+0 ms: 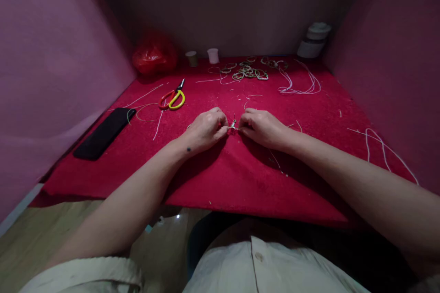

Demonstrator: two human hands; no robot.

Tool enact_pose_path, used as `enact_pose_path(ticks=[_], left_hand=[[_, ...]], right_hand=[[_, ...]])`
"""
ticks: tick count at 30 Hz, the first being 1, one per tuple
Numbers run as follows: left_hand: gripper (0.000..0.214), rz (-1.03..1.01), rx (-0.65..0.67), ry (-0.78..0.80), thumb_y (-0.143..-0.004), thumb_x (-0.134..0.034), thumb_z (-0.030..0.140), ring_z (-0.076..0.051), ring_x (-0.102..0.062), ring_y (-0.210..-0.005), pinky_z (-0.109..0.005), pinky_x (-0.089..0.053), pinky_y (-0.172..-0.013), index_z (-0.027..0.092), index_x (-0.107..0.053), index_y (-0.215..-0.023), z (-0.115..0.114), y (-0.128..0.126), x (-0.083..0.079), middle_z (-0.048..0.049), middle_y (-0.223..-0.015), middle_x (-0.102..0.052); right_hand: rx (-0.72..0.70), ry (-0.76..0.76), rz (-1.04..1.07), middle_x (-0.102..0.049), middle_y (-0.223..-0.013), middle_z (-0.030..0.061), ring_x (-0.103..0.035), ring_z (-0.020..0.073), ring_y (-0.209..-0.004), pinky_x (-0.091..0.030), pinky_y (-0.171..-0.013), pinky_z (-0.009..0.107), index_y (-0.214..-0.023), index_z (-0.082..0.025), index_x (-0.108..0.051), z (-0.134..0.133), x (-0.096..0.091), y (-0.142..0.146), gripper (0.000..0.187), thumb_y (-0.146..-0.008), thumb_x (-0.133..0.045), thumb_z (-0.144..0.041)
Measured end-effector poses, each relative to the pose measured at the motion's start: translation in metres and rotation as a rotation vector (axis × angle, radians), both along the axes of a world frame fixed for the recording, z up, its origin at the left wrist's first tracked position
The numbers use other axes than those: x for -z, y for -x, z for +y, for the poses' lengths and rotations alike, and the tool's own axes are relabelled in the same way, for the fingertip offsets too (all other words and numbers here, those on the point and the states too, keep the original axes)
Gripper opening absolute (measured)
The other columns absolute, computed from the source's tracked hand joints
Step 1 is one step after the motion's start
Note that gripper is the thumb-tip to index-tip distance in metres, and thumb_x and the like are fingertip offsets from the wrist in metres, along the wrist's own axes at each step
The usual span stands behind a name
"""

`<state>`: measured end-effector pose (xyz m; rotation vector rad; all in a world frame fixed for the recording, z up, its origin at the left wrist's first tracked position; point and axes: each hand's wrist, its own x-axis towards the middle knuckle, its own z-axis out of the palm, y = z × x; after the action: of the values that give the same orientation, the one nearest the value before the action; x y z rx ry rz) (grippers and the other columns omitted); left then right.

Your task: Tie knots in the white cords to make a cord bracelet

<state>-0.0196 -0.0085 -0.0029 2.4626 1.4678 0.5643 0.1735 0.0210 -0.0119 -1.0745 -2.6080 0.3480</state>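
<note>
Both hands meet over the middle of the red cloth. My left hand [210, 124] is closed in a pinch on a thin cord at the left side of a small knotted cord piece [233, 125]. Facing it, my right hand [259, 126] pinches the cord on the piece's right side. The knotted piece is pale, with a small loop at its upper end, and lies in the narrow gap between the fingertips. Loose cord ends [280, 168] come out below my right wrist. The fingertips partly hide the cord that they grip.
Red-and-yellow-handled scissors [176, 100] and a black phone [105, 133] lie to the left. Behind are a red plastic bag [154, 57], two small cups [213, 56], braided cord loops [247, 72] and a white-lidded container [313, 41]. White cords [383, 144] lie at the right.
</note>
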Motion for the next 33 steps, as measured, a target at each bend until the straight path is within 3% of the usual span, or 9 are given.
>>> enact_pose_path(ticks=[6, 11, 14, 19, 22, 27, 33], left_hand=[[0.006, -0.039, -0.134, 0.026, -0.078, -0.054, 0.016, -0.010, -0.048, -0.060, -0.023, -0.035, -0.059, 0.014, -0.060, -0.078, -0.003, -0.004, -0.003, 0.0003, -0.067, -0.059], [0.008, -0.144, -0.219, 0.117, -0.078, -0.049, 0.015, -0.009, -0.047, -0.049, -0.022, -0.034, -0.054, 0.016, -0.056, -0.074, -0.006, -0.009, -0.005, 0.0039, -0.051, -0.053], [0.008, -0.182, -0.223, 0.171, -0.077, -0.047, 0.014, -0.009, -0.048, -0.046, -0.021, -0.035, -0.053, 0.016, -0.054, -0.075, -0.006, -0.010, -0.005, 0.0045, -0.047, -0.052], [0.009, -0.176, -0.222, 0.178, -0.077, -0.048, 0.017, -0.009, -0.049, -0.050, -0.022, -0.034, -0.053, 0.016, -0.057, -0.079, -0.005, -0.010, -0.003, 0.0025, -0.055, -0.058], [0.012, -0.138, -0.197, 0.178, -0.077, -0.053, 0.023, -0.011, -0.051, -0.057, -0.022, -0.034, -0.054, 0.015, -0.062, -0.082, -0.004, -0.010, -0.003, 0.0003, -0.064, -0.062], [0.014, -0.003, -0.192, 0.151, -0.077, -0.056, 0.022, -0.012, -0.051, -0.059, -0.024, -0.035, -0.058, 0.015, -0.067, -0.083, -0.002, -0.012, -0.003, -0.0019, -0.067, -0.064], [0.019, 0.109, -0.189, 0.090, -0.077, -0.050, 0.018, -0.014, -0.054, -0.062, -0.026, -0.037, -0.061, 0.015, -0.068, -0.084, 0.000, -0.011, -0.001, -0.0037, -0.070, -0.066]], right_hand=[[0.086, 0.176, 0.157, -0.063, -0.072, 0.0041, -0.052, 0.0118, -0.063, -0.036, -0.060, 0.024, -0.079, -0.013, -0.063, -0.001, -0.006, 0.001, 0.009, -0.080, -0.055, -0.011], [0.195, 0.514, 0.314, -0.047, -0.045, -0.0051, -0.043, 0.0090, -0.040, -0.031, -0.046, 0.023, -0.076, -0.017, -0.054, -0.005, -0.011, 0.002, 0.010, -0.085, -0.049, -0.015], [0.214, 0.620, 0.363, -0.050, -0.048, -0.0049, -0.040, 0.0076, -0.036, -0.029, -0.042, 0.022, -0.075, -0.018, -0.050, -0.005, -0.012, 0.003, 0.012, -0.086, -0.046, -0.014], [0.146, 0.337, 0.286, -0.060, -0.067, 0.0014, -0.050, 0.0096, -0.056, -0.035, -0.053, 0.022, -0.077, -0.015, -0.057, 0.000, -0.009, 0.003, 0.003, -0.079, -0.055, -0.014], [0.103, 0.215, 0.152, -0.064, -0.073, 0.0040, -0.053, 0.0119, -0.064, -0.035, -0.057, 0.023, -0.083, -0.014, -0.063, 0.000, -0.007, 0.005, 0.010, -0.078, -0.058, -0.021], [0.123, 0.124, -0.020, -0.066, -0.075, 0.0073, -0.053, 0.0129, -0.063, -0.033, -0.058, 0.024, -0.080, -0.015, -0.066, -0.002, -0.004, 0.013, 0.015, -0.080, -0.052, -0.021], [0.117, 0.107, -0.030, -0.067, -0.075, 0.0087, -0.054, 0.0139, -0.065, -0.034, -0.060, 0.025, -0.080, -0.015, -0.067, -0.001, -0.005, 0.013, 0.017, -0.079, -0.051, -0.019]])
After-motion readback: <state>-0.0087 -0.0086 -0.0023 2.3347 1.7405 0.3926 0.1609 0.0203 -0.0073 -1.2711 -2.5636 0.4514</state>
